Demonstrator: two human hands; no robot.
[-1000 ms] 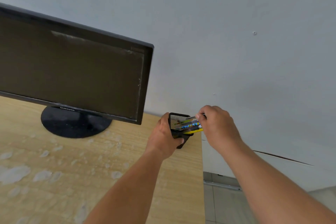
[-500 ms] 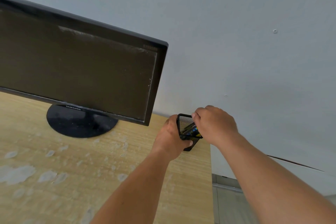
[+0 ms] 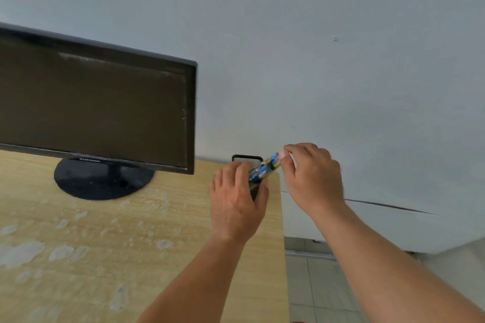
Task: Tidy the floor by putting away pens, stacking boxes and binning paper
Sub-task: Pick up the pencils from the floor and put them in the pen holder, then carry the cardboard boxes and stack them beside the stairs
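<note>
**Pens at the holder, both hands on**

L hand wraps the black mesh pen holder, fingers curled over its near side, thumb tucked round the R side. Only the holder's back rim peeks out above the knuckles, plus a dark strip beside the thumb.

R hand sits just right of the L, fingers bunched, thumb and fingertips pinching the top end of the pens. It's a blue-and-yellow bundle, tilted, lower ends down in the holder behind the L hand's fingers, upper ends leaning out toward the R hand. Exact no. of pens: can't tell, too blurred.

Under the L hand is the wooden desk, pale worn patches across it; the holder is at its far R corner. Well left of the L hand stands a dark monitor on a round black base. Below the R forearm there's tiled floor; behind both hands, plain grey wall.
</note>
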